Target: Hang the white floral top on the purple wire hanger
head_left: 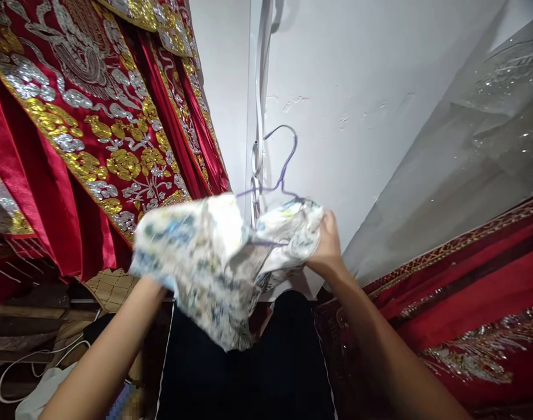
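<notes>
Now right grip (326, 242) clenched on floral cloth (214, 262) beside purple wire hanger (284, 169); left grip hidden beneath cloth, state impossible to tell; red embroidered drapes (95, 128) alongside.

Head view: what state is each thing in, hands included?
Floral garment: bunched, held up in both hands, blurred.
Purple wire hanger: upright, lower part inside the garment.
Right hand: closed on the garment's edge.
Left hand: hidden behind the garment.
Red embroidered cloth: hanging at left.
White cable: loose, lower left.
</notes>
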Available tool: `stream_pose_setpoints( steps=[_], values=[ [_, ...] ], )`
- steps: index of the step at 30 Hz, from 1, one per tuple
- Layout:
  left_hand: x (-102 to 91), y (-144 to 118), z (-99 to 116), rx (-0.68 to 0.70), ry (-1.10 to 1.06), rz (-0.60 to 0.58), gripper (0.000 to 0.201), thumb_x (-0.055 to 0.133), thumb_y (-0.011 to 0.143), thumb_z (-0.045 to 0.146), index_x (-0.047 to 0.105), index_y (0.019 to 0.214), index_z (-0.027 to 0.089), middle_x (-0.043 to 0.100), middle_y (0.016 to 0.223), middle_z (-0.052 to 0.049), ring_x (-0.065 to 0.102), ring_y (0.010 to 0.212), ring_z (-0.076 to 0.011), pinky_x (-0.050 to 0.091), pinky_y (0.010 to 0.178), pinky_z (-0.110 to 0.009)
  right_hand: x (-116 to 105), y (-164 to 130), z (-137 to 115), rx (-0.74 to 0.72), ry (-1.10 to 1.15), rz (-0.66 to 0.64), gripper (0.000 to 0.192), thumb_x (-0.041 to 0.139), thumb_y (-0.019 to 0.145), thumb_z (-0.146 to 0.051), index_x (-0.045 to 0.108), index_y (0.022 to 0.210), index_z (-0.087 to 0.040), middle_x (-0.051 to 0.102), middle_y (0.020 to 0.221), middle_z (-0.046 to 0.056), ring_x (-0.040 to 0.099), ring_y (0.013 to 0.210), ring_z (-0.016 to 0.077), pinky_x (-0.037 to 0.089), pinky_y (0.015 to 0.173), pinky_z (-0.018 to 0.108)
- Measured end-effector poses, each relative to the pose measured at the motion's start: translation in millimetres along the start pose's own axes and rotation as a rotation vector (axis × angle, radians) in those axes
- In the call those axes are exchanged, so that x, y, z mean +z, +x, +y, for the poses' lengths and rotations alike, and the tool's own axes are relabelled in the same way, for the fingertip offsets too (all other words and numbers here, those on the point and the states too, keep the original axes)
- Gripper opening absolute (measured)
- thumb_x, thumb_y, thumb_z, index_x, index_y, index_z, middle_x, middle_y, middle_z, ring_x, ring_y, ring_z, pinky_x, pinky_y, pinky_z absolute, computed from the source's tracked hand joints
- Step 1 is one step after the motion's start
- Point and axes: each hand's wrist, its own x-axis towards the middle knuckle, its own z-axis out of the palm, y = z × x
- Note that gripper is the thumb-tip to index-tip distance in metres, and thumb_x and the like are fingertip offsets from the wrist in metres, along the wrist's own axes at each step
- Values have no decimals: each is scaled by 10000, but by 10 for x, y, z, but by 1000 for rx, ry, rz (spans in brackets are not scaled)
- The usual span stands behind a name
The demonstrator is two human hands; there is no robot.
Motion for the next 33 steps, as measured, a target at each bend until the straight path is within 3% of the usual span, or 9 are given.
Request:
stream_pose_setpoints(
  steps=[2, 5, 9, 14, 17, 20, 23, 26, 33],
  values=[
    [-177, -107, -271, -149, -62, 115, 608, 321, 1004, 576, 753, 1052, 150, 764, 1101, -101, 689, 1145, -225, 570, 982, -341, -153, 187, 78, 46, -70, 58, 749, 768, 691, -448, 558, 1383, -251, 546, 1277, 130, 554, 1192, 382, 477, 1010, 524],
    [-289, -345, -631, -357, -60, 107, 705, 493, 876, 762, 726, 1169, 166, 748, 1177, -144, 590, 1317, -329, 451, 1136, -505, -293, 466, 32, -12, -68, 25, 695, 787, 683, -450, 630, 1323, -230, 573, 1230, 121, 567, 1165, 371, 475, 1006, 513],
    [-224, -629, -940, -391, 51, 73, 631, 820, 751, 521, 690, 1257, 167, 684, 1321, -145, 530, 1378, -364, 338, 1220, -514, -344, 605, -213, -167, -91, -51, 787, 809, 684, -453, 585, 1414, -263, 554, 1317, 131, 517, 1228, 403, 412, 1070, 581],
    [-44, -940, -1166, -402, -41, 227, 603, 806, 800, 429, 645, 1337, 206, 621, 1431, -111, 515, 1404, -314, 342, 1234, -451, -326, 226, -415, -206, 166, -102, 669, 748, 786, -396, 582, 1429, -313, 556, 1446, 82, 436, 1381, 386, 314, 1178, 599],
    [58, -1124, -1229, -460, -163, 318, 596, 779, 834, 429, 615, 1375, 238, 622, 1435, -93, 535, 1389, -301, 397, 1207, -431, -124, -248, -474, -30, 471, -86, 468, 717, 858, -410, 665, 1310, -302, 647, 1367, 71, 507, 1356, 342, 368, 1161, 556],
    [147, -1252, -1215, -503, -211, 362, 622, 776, 839, 432, 586, 1409, 272, 629, 1429, -84, 550, 1374, -308, 444, 1174, -423, 290, -772, -538, 398, 692, 23, 278, 611, 936, -474, 710, 1086, -261, 734, 1086, 78, 669, 1061, 290, 526, 935, 461],
    [218, -1311, -1142, -533, -229, 287, 650, 773, 846, 420, 565, 1434, 236, 624, 1430, -111, 572, 1349, -319, 458, 1160, -430, 707, -1136, -583, 641, 789, -192, 377, 587, 922, -583, 653, 895, -212, 683, 787, 54, 652, 769, 236, 512, 725, 365],
    [271, -1342, -1051, -543, -243, 215, 671, 765, 850, 428, 546, 1447, 214, 615, 1438, -127, 588, 1329, -319, 458, 1154, -442, 890, -1213, -559, 645, 823, -379, 429, 533, 942, -608, 571, 785, -212, 619, 698, 23, 573, 647, 181, 440, 638, 315],
    [264, -1372, -1111, -448, -60, 371, 583, 757, 845, 426, 586, 1363, 221, 645, 1363, -126, 577, 1326, -318, 440, 1148, -446, 618, -1135, -363, 604, 752, -360, 327, 539, 929, -399, 530, 661, -211, 515, 639, -4, 447, 615, 155, 343, 614, 302]
  ],
)
